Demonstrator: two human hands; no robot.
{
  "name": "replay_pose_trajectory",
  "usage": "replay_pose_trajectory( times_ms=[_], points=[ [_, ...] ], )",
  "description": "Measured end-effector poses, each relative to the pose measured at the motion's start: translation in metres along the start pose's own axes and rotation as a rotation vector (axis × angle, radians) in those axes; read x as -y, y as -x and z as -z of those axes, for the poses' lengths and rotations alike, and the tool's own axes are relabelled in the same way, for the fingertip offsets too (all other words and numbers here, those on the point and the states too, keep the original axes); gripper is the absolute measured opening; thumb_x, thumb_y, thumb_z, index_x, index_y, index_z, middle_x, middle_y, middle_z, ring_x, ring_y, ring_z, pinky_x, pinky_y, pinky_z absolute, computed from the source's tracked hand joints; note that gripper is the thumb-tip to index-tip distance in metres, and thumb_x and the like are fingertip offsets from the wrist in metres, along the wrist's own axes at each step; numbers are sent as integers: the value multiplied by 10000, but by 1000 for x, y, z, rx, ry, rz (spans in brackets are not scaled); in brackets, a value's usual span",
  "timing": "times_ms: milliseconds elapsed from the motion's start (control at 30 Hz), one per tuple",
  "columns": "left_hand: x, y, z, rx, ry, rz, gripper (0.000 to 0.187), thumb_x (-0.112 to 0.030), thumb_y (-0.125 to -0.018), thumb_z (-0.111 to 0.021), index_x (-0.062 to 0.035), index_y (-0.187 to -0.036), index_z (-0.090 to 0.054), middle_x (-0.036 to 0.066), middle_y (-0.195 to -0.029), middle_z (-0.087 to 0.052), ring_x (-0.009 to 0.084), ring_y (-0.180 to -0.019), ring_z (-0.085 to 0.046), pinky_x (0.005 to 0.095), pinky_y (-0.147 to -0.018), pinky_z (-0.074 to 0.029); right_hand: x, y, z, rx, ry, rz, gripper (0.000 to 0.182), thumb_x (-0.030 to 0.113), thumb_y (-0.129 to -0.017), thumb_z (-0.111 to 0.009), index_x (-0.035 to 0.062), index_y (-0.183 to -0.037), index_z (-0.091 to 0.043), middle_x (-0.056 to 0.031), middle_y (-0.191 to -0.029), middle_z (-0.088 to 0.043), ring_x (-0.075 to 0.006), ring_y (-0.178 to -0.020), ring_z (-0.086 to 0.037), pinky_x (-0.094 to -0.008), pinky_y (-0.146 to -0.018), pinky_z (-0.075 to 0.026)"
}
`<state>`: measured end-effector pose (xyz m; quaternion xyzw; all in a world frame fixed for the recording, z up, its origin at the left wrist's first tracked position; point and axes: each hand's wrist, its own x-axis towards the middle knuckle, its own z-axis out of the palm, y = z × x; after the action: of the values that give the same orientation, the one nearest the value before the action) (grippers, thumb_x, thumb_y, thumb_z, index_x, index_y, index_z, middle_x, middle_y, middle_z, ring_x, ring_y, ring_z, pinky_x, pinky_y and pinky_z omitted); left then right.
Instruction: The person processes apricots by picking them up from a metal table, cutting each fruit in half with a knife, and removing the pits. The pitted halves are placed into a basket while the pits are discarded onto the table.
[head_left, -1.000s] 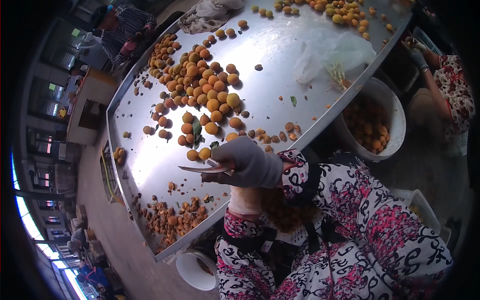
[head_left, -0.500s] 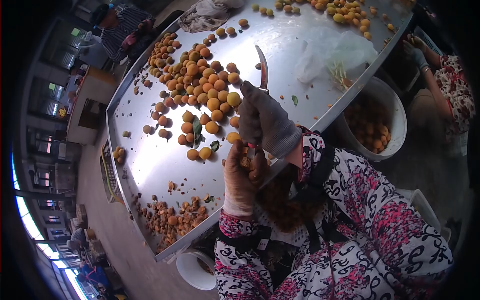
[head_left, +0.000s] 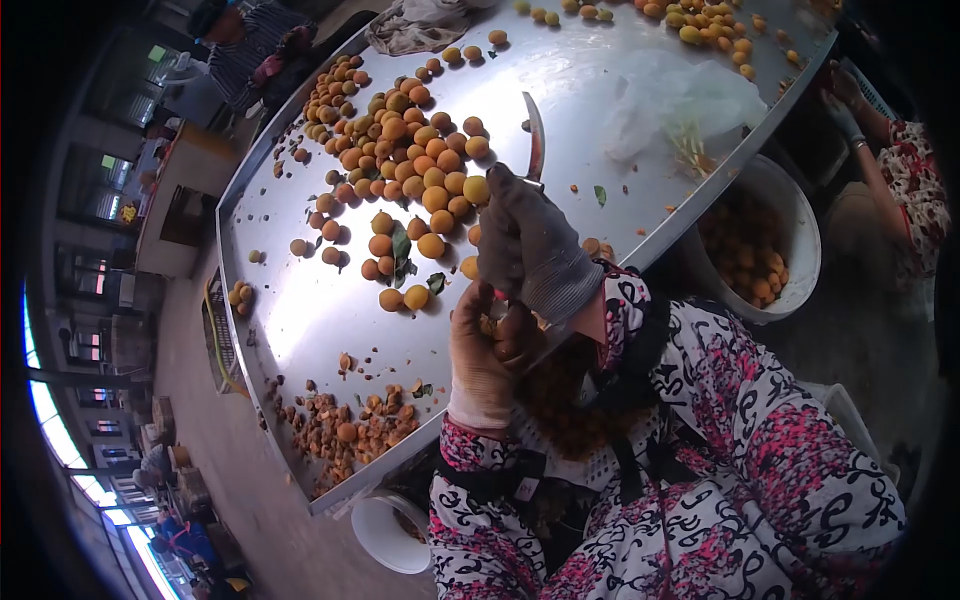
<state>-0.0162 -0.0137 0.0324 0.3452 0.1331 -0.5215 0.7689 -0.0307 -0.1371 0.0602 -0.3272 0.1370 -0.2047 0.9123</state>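
My right hand (head_left: 540,245), in a dark-stained glove, is closed round a knife. The knife's curved blade (head_left: 537,140) sticks up past the thumb side, and its handle is mostly hidden in the fist. Just below, my left hand (head_left: 485,350), in a stained light glove, is closed on an apricot (head_left: 489,326), of which only a little shows between the fingers. Both hands meet over the near edge of a metal table (head_left: 300,345). Beyond them lies a pile of whole apricots (head_left: 400,150), with a few green leaves (head_left: 401,243) among them.
Split fruit pieces (head_left: 345,430) lie at the table's near left corner. A white bucket (head_left: 790,285) of fruit stands right, another bucket (head_left: 385,540) below left. A plastic bag (head_left: 680,105) and grey cloth (head_left: 420,25) lie on the table. Other people are at far left and right.
The view has shifted slightly, so the table and fruit appear a little to the right. My hands stay together, the left fingers drawn closer under the right fist, and less of the apricot shows.
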Motion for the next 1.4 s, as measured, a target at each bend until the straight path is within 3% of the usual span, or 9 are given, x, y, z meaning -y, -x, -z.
replay_pose_trajectory(
  times_ms=[167, 233, 533, 633, 767, 1100, 1167, 1267, 1400],
  points=[
    [21, -6, 5, 172, -396, -390, 275, -370, -850, -494, -98, -810, -497, -13, -566, -428, 82, -404, -386, 172, -358, -304, -6, -1, 5, 194, -124, -92, 430, 355, -901, -507, 119, -567, -374, 4, -446, -355, -118, -339, -349, -254, -324, -283],
    [29, -7, 3, -29, -861, -843, 248, -360, -858, -504, -122, -922, -532, -2, -617, -482, 96, -454, -426, 178, -402, -322, -22, -6, -10, 40, 784, 1149, 348, 295, -866, -583, 72, -622, -473, -25, -495, -438, -117, -454, -468, -248, -405, -373],
    [-9, -28, 27, -87, -106, -313, 239, -316, -852, -546, -131, -1001, -519, 22, -722, -546, 113, -503, -459, 194, -417, -323, 3, 15, -9, 323, 325, 204, 272, 279, -830, -646, 10, -848, -610, -6, -718, -577, -56, -689, -521, -228, -616, -444],
    [-31, -46, 85, 585, 176, 38, 292, -300, -824, -552, -94, -1028, -517, 59, -945, -562, 204, -850, -571, 313, -750, -490, 13, 5, 4, 326, 1154, 59, 329, 333, -817, -632, 49, -980, -601, -81, -772, -619, -125, -738, -604, -264, -701, -473],
    [-16, -14, 25, 66, -110, -446, 348, -300, -901, -466, -39, -1131, -483, 121, -1116, -514, 232, -1080, -488, 344, -925, -408, 0, 15, 10, 525, 1630, 36, 359, 385, -792, -577, 107, -1020, -585, -133, -888, -611, -303, -852, -605, -380, -779, -476],
    [-1, -10, 24, 91, -177, -471, 354, -215, -909, -454, -21, -1202, -412, 123, -1109, -537, 233, -1050, -529, 321, -860, -456, -17, 26, 14, 431, 1630, 434, 309, 255, -734, -607, 90, -985, -536, -104, -902, -584, -289, -808, -611, -370, -690, -498],
    [-1, -7, 24, -159, -1480, -1053, 356, -259, -907, -454, -24, -1174, -436, 78, -922, -574, 175, -817, -576, 267, -674, -477, -9, 19, 14, 364, 1549, 372, 308, 239, -734, -609, 75, -983, -531, -115, -888, -588, -289, -803, -613, -359, -695, -498],
    [-9, 6, 10, -74, -276, -395, 400, -361, -867, -525, -53, -1118, -477, 46, -852, -558, 110, -698, -524, 177, -555, -414, 8, 5, 16, 253, 1339, 233, 312, 206, -736, -621, 28, -970, -514, -162, -857, -598, -290, -804, -616, -331, -719, -491],
    [-27, 15, 24, -42, -299, -408, 374, -338, -855, -544, -38, -1075, -503, 17, -688, -505, 82, -520, -413, 176, -472, -332, 25, -1, 23, 290, 1220, 5, 382, 263, -741, -642, 5, -994, -518, -202, -847, -600, -302, -827, -610, -339, -740, -481]
  ],
)
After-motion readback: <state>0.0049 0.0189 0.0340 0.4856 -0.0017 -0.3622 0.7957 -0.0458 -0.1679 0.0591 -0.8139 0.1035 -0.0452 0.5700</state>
